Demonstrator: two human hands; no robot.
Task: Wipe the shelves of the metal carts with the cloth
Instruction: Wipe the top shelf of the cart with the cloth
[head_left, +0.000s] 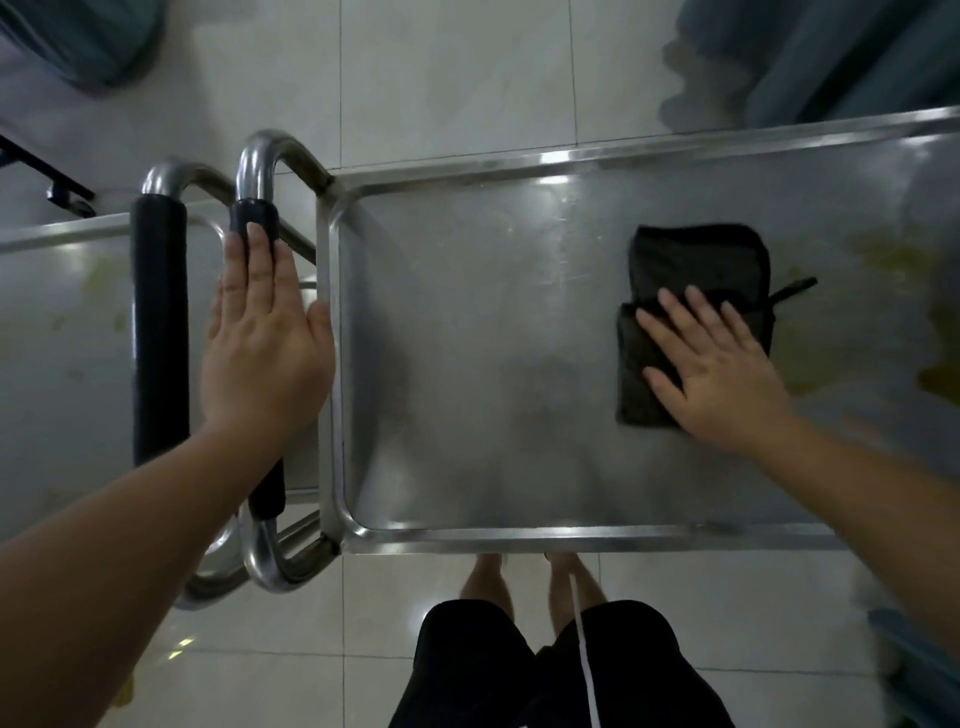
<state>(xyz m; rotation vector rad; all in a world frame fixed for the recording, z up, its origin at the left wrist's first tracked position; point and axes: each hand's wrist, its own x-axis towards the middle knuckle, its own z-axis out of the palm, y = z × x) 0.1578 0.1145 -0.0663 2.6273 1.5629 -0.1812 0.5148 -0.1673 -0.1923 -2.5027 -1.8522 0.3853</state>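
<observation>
While the right hand wipes, the left steadies — that is my reading of the pose.

Cloth: the dark folded cloth lies flat on the top shelf of the near cart, right of centre, a loop or tag sticking out on its right side.

Right hand: the right hand lies flat on the cloth's lower right part, fingers straight and spread, nothing curled around it — a pressing palm suits sliding the cloth across the metal.

Left hand: the left hand rests flat on the near cart's handle, fingers straight and together, fingertips on its black sleeve, thumb beside the shelf rim; probably it keeps the cart from rolling under the wiping push.

Stains: yellowish smears show on the shelf to the right of the cloth, likely the next patch to clean.

Second cart: another cart stands at the left, its handle just beside the first, yellowish marks on its shelf too.
</observation>
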